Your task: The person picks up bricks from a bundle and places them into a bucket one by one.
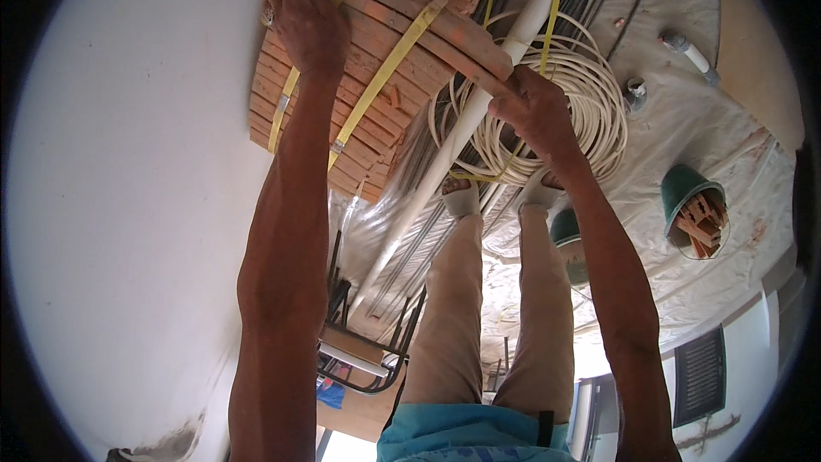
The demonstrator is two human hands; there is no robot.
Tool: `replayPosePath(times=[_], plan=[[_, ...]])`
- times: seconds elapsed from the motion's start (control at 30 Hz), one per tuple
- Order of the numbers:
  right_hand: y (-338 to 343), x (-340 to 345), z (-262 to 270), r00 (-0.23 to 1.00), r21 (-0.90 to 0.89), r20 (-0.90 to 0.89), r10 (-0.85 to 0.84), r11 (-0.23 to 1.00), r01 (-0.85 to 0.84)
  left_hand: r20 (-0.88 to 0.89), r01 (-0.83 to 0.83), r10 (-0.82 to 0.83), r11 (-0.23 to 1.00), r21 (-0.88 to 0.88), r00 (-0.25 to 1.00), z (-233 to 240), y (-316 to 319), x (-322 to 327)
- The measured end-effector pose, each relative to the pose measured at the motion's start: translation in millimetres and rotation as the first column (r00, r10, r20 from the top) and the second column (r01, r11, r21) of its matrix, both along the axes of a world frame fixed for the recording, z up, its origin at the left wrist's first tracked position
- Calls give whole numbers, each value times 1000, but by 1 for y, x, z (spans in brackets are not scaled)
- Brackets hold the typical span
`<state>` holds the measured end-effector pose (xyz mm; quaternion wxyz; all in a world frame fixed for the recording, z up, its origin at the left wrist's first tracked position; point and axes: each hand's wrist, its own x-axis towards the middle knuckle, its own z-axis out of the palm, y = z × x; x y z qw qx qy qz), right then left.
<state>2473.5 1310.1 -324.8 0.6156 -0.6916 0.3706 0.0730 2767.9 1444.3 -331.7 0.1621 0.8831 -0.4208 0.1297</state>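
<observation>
A stack of reddish clay tiles or thin bricks, bound with yellow plastic straps, stands against the white wall. My left hand lies over the stack's upper left part, fingers bent at its far edge; whether it grips a piece cannot be told. At the right end of the top pieces, my right hand is closed around the end of a long clay piece. Below that hand lies a coil of cream-coloured hose or conduit, with a loose yellow strap above it.
A white pipe runs diagonally beside the stack, over dark rods. Plastic sheeting covers the floor. On the right are a green bucket of broken clay pieces and a short pipe. Another bucket stands behind my leg, and a metal-framed chair nearby.
</observation>
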Motion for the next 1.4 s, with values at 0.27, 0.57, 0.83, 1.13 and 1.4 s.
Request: replayPosePath(times=[0.27, 0.57, 0.83, 1.13, 1.4], plan=[[14, -1, -9, 978, 181, 88, -188, 969, 170, -188, -137, 118, 986, -93, 975, 15, -11, -10], [11, -3, -20, 982, 163, 129, -136, 980, 114, -320, 111, -142, 988, -111, 937, 27, 19, 1], [7, -4, -9, 993, 98, 79, -90, 992, 82, -297, 102, -145, 983, -156, 944, 17, 21, -4], [13, -9, 10, 993, -181, 79, 85, 981, -70, 67, 191, -187, 980, -60, 980, 19, 15, -17], [13, 3, 0, 995, 81, -13, -101, 991, 102, -3, 190, -191, 977, -94, 982, 26, 7, -28]])
